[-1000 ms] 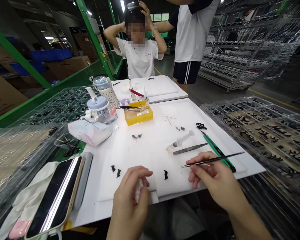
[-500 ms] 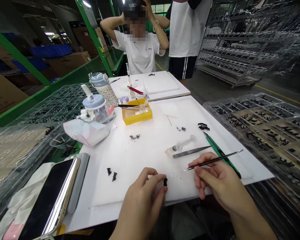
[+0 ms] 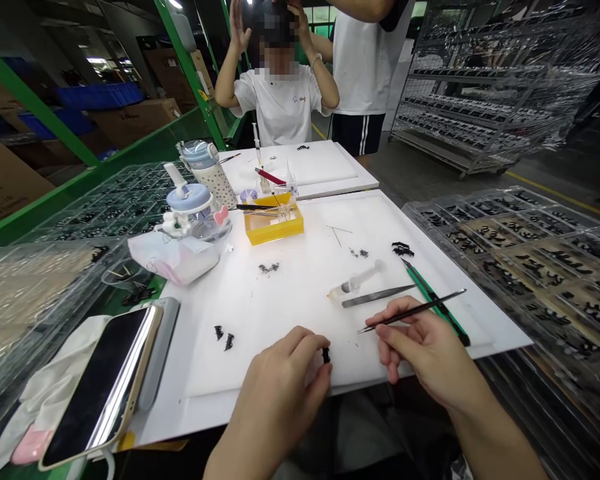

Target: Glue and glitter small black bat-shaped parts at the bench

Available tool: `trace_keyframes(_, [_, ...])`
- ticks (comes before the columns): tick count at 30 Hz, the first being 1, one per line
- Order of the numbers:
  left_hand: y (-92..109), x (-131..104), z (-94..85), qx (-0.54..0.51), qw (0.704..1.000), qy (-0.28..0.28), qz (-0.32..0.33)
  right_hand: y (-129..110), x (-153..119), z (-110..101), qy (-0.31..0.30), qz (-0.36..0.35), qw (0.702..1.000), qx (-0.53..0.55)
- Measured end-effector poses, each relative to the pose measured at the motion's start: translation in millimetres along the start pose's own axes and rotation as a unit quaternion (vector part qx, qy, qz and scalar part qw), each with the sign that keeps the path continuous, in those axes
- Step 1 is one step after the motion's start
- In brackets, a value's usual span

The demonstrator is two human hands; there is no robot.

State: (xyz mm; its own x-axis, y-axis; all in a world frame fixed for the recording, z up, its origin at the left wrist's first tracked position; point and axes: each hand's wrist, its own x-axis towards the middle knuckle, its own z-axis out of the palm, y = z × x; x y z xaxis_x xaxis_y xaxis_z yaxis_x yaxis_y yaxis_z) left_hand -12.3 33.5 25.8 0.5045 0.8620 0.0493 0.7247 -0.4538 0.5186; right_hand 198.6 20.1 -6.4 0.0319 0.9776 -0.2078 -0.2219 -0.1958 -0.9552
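Note:
Near the front edge of the white foam sheet [image 3: 220, 300], my left hand [image 3: 290, 373] pinches a small black part [image 3: 326, 355] between thumb and fingers. My right hand [image 3: 420, 347] holds a thin dark pointed tool [image 3: 415, 311], its tip directed left toward the left hand. Behind the right hand lie grey tweezers [image 3: 377, 296], a clear syringe [image 3: 357, 280] and a green cutter knife [image 3: 437, 303]. Two small black parts [image 3: 224, 337] rest on the sheet left of my left hand.
A yellow box [image 3: 275, 232] with tools stands farther back, beside a blue-lidded cup [image 3: 190, 199]. A phone [image 3: 100, 387] lies front left. Trays of black parts [image 3: 530, 253] flank the right side. Across the table is a person [image 3: 285, 100]; another stands behind.
Both hands have shifted slightly left and up in the view, still holding the part and the tool. The person opposite has moved their hands apart beside the head.

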Motion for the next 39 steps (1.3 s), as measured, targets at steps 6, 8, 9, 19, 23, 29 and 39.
trace_keyframes(6, [4.9,-18.0,18.5,-0.130,0.975,0.181,0.015,9.1,-29.5,26.1,0.149,-0.150,0.975,0.061])
trace_keyframes(8, [10.4,-21.2,24.8,-0.191,0.956,0.220,-0.046,12.9,-41.6,41.1,0.171,-0.155,0.969,0.086])
trace_keyframes(9, [13.4,-22.1,27.5,-0.225,0.941,0.239,-0.079,14.7,-46.5,48.2,0.182,-0.145,0.967,0.100])
trace_keyframes(19, [23.1,-24.0,34.1,-0.414,0.850,0.246,-0.212,27.4,-52.8,67.0,0.149,-0.080,0.974,0.154])
trace_keyframes(23, [21.3,-24.8,34.3,-0.410,0.854,0.237,-0.215,30.8,-49.4,61.7,0.117,-0.096,0.983,0.107])
trace_keyframes(29, [19.9,-25.5,34.1,-0.389,0.868,0.230,-0.207,33.5,-48.9,59.9,0.102,-0.089,0.985,0.109])
trace_keyframes(39, [6.6,-27.9,36.1,-0.354,0.898,0.195,-0.173,34.4,-42.5,67.0,0.150,-0.045,0.981,0.114])
